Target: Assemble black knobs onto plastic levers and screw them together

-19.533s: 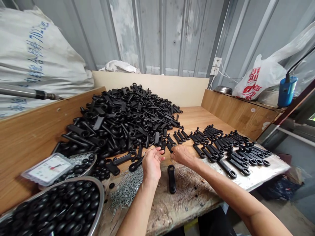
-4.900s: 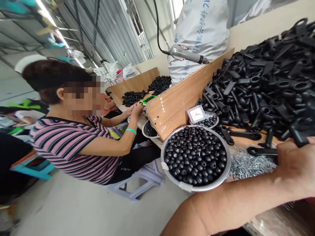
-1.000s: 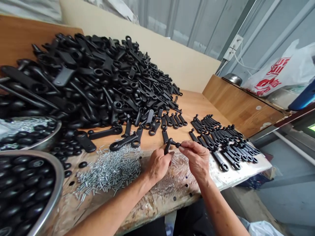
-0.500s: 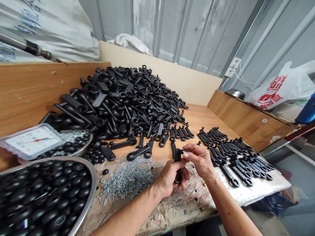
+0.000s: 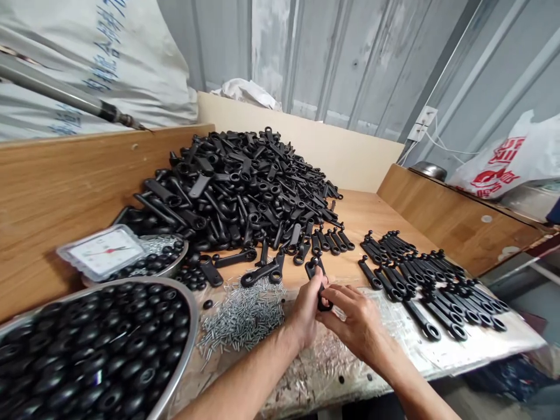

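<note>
My left hand (image 5: pixel 305 314) is closed round a black plastic arm (image 5: pixel 315 275), held upright over the bench's front edge. My right hand (image 5: pixel 356 324) is closed beside it, fingertips pinched at the arm's lower end; what they pinch is too small to make out. Just left of my hands lies a heap of small silver pins (image 5: pixel 242 315). Behind them rises a big pile of black arms (image 5: pixel 245 186). Rows of black arms (image 5: pixel 420 277) lie side by side to the right.
A steel bowl (image 5: pixel 186 341) full of black wheels sits at front left, with a smaller bowl (image 5: pixel 172 265) and a white clock (image 5: pixel 102 252) behind it. Wooden boards wall the bench left and right. A power tool (image 5: pixel 65 93) hangs over the left board.
My right hand has dropped from the arm's top end to its lower end. My left hand still grips the arm. The view has shifted slightly to the left.
</note>
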`<action>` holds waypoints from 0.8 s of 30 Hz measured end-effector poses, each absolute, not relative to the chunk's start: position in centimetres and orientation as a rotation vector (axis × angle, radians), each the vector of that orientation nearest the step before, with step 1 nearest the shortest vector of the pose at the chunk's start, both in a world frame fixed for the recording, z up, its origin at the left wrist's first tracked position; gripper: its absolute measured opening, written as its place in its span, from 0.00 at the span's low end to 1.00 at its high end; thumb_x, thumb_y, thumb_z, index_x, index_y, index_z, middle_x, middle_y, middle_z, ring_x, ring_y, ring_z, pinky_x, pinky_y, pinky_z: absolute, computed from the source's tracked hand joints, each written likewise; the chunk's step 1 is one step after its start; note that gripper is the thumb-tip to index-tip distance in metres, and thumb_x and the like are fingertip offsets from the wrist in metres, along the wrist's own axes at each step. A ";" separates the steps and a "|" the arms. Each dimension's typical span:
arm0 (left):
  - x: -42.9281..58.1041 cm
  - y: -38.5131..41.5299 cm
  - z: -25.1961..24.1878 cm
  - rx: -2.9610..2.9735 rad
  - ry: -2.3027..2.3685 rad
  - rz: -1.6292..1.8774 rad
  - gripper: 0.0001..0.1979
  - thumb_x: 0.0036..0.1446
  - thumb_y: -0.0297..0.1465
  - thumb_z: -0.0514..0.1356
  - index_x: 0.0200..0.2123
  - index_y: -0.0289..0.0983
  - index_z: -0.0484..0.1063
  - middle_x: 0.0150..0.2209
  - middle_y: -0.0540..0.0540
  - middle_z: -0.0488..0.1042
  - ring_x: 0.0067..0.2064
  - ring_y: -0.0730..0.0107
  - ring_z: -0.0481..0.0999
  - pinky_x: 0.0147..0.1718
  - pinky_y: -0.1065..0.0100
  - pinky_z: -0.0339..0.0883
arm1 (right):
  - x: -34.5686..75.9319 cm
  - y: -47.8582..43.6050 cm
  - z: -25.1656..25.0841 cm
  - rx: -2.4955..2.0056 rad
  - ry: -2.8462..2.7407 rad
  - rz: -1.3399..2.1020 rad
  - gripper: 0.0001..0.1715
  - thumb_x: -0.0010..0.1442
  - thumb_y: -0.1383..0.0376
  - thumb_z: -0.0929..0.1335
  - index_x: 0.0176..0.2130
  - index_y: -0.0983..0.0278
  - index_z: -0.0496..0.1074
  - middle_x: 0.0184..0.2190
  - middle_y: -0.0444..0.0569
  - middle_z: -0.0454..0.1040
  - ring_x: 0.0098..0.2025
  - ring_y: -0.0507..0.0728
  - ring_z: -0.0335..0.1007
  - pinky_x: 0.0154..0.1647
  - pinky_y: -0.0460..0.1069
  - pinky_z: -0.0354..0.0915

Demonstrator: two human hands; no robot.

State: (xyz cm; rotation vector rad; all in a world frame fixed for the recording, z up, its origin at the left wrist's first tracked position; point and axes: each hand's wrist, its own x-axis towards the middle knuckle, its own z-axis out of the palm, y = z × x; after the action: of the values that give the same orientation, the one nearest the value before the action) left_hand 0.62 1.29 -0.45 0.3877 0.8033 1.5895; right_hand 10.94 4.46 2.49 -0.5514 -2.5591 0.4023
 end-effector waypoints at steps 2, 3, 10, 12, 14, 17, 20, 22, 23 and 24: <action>0.8 1.2 -0.5 0.412 0.811 1.607 0.26 0.46 0.53 0.58 0.24 0.35 0.56 0.22 0.53 0.53 0.23 0.79 0.55 0.22 0.74 0.53 | 11.0 4.6 2.3 -0.582 -2.581 0.370 0.08 0.51 0.72 0.69 0.35 0.63 0.69 0.31 0.46 0.72 0.34 0.56 0.65 0.36 0.47 0.59; 0.9 1.2 -0.5 0.439 0.801 1.607 0.25 0.47 0.52 0.58 0.25 0.35 0.57 0.23 0.53 0.55 0.24 0.78 0.57 0.23 0.75 0.54 | 11.1 4.9 2.2 -0.586 -2.583 0.351 0.09 0.52 0.72 0.68 0.36 0.63 0.69 0.32 0.46 0.72 0.35 0.56 0.65 0.36 0.47 0.59; -0.6 1.2 0.0 0.631 1.158 1.710 0.19 0.53 0.46 0.55 0.39 0.37 0.62 0.40 0.46 0.67 0.30 0.72 0.70 0.20 0.75 0.58 | 11.7 9.3 1.9 -0.949 -2.643 0.079 0.08 0.57 0.66 0.65 0.38 0.63 0.71 0.32 0.48 0.73 0.38 0.57 0.67 0.35 0.46 0.58; -1.6 1.3 0.5 0.597 1.270 1.854 0.18 0.53 0.44 0.56 0.40 0.37 0.61 0.41 0.46 0.67 0.30 0.72 0.71 0.19 0.76 0.58 | 11.3 10.8 1.4 -1.096 -2.716 0.004 0.09 0.58 0.64 0.64 0.38 0.63 0.72 0.34 0.49 0.74 0.40 0.57 0.68 0.35 0.46 0.58; -2.4 1.2 1.1 0.582 1.302 1.960 0.17 0.51 0.42 0.57 0.39 0.36 0.61 0.41 0.45 0.67 0.30 0.73 0.72 0.20 0.76 0.59 | 10.6 11.9 0.9 -1.167 -2.798 -0.039 0.10 0.58 0.63 0.63 0.39 0.62 0.71 0.35 0.50 0.74 0.41 0.58 0.68 0.35 0.46 0.58; -3.2 1.1 1.8 0.567 1.278 2.029 0.17 0.50 0.39 0.58 0.38 0.35 0.62 0.40 0.44 0.68 0.30 0.72 0.72 0.21 0.75 0.60 | 9.4 12.7 0.4 -1.154 -2.864 -0.044 0.10 0.58 0.63 0.64 0.38 0.63 0.72 0.36 0.51 0.74 0.41 0.58 0.68 0.36 0.46 0.58; -3.5 0.9 2.2 0.525 1.239 2.040 0.17 0.48 0.38 0.59 0.39 0.36 0.62 0.40 0.45 0.68 0.31 0.70 0.72 0.22 0.74 0.61 | 9.0 12.7 0.7 -1.102 -2.886 -0.011 0.10 0.58 0.61 0.64 0.36 0.63 0.72 0.36 0.49 0.74 0.42 0.57 0.67 0.38 0.46 0.57; -3.5 0.9 2.4 0.503 1.240 2.041 0.17 0.46 0.38 0.60 0.38 0.36 0.62 0.39 0.45 0.69 0.31 0.69 0.71 0.21 0.74 0.61 | 9.7 12.8 1.3 -1.084 -2.864 -0.013 0.10 0.59 0.59 0.64 0.36 0.62 0.72 0.37 0.48 0.73 0.44 0.57 0.66 0.38 0.45 0.58; -3.5 0.8 2.5 0.497 1.240 2.044 0.17 0.45 0.37 0.60 0.36 0.36 0.62 0.38 0.45 0.69 0.31 0.69 0.71 0.21 0.74 0.60 | 10.4 12.9 1.6 -1.094 -2.834 -0.031 0.10 0.60 0.59 0.64 0.37 0.61 0.71 0.38 0.47 0.73 0.44 0.56 0.66 0.37 0.45 0.58; -3.5 0.8 2.7 0.490 1.237 2.050 0.17 0.44 0.37 0.61 0.36 0.36 0.62 0.37 0.46 0.70 0.30 0.69 0.71 0.21 0.74 0.60 | 11.3 13.2 1.9 -1.122 -2.794 -0.062 0.10 0.60 0.59 0.64 0.37 0.61 0.71 0.38 0.47 0.73 0.44 0.56 0.66 0.37 0.45 0.58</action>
State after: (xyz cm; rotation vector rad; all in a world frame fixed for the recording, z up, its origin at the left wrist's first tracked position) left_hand -3.54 0.83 2.65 0.4897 1.2373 2.0501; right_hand 11.28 13.16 1.94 -1.1215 -2.7943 -0.0615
